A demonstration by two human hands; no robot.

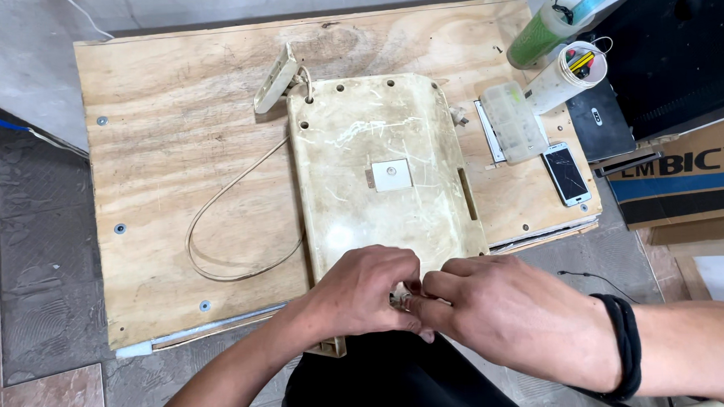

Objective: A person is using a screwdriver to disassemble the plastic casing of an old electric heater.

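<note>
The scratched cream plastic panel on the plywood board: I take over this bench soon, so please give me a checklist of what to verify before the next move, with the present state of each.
1. Scratched cream plastic panel lies flat on the plywood board: ok.
2. Left hand and right hand both at the panel's near edge: ok.
3. Small part pinched between the fingertips: cannot tell, hidden.
4. Thin beige cord loops clear of the hands: ok.
5. White smartphone well in from the board's edge: not ok, close to it.
</note>
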